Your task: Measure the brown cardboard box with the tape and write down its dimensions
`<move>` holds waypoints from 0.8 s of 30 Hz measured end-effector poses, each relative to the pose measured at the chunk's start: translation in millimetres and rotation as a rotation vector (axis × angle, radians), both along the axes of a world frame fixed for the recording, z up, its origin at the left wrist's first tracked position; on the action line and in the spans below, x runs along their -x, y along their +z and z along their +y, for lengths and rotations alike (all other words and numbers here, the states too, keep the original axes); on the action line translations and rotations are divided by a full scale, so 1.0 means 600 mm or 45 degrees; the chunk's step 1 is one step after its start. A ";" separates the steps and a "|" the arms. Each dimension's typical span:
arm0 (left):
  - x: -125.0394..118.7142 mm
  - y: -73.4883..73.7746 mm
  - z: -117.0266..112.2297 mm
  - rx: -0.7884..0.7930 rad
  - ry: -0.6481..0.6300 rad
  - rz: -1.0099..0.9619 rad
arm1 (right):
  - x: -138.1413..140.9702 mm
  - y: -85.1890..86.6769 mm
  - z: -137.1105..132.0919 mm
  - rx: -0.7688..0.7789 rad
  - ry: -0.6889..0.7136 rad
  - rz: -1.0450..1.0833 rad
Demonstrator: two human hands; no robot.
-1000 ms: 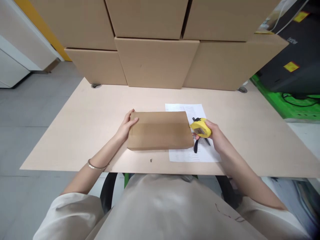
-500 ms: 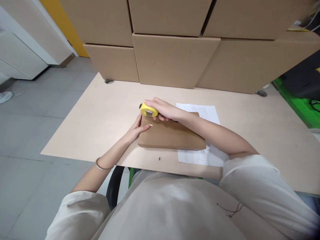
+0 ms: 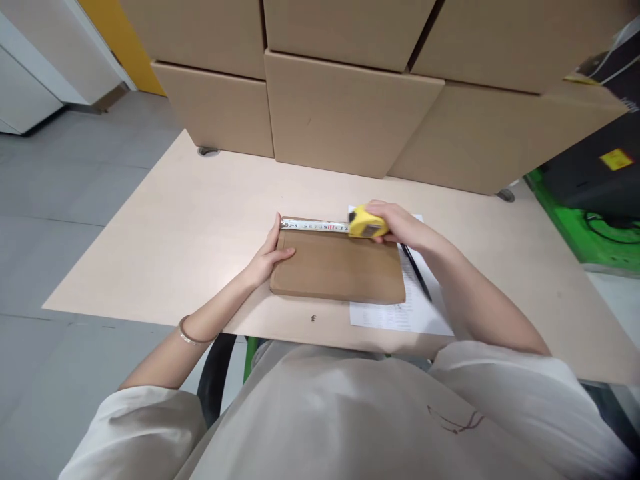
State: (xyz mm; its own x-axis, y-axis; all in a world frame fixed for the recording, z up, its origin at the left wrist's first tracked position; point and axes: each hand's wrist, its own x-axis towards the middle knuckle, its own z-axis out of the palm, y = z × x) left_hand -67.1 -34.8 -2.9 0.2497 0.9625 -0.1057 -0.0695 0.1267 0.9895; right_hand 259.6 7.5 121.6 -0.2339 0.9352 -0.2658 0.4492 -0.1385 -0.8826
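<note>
A flat brown cardboard box [image 3: 337, 267] lies on the table in front of me. My left hand [image 3: 270, 257] grips its left end, thumb on top and fingers along the side and far left corner. There the end of the silver tape blade [image 3: 313, 226] meets my fingers. The blade runs along the box's far edge to a yellow tape measure [image 3: 367, 223], with my right hand [image 3: 397, 223] closed round its case. A black pen [image 3: 416, 273] slants from beneath my right hand over the paper; whether my fingers hold it I cannot tell.
Printed paper [image 3: 380, 317] lies partly under the box's right end. A small dark mark [image 3: 313, 318] shows near the table's front edge. Large stacked cardboard boxes [image 3: 350, 113] line the back of the table [image 3: 150, 253]. A black-and-green item [image 3: 575, 213] stands at the right.
My right hand has moved right with the tape measure, drawing the blade out along the box. My left hand has stayed at the left end. The pen and more of the box now show.
</note>
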 end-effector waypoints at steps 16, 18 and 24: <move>-0.001 0.024 -0.008 0.024 0.076 0.033 | -0.160 -0.057 -0.025 0.050 -0.293 0.043; -0.004 0.030 -0.011 0.035 0.084 0.025 | -0.163 -0.060 -0.024 0.055 -0.305 0.069; -0.008 0.035 -0.014 0.067 0.040 -0.008 | -0.160 -0.068 -0.026 0.089 -0.336 0.105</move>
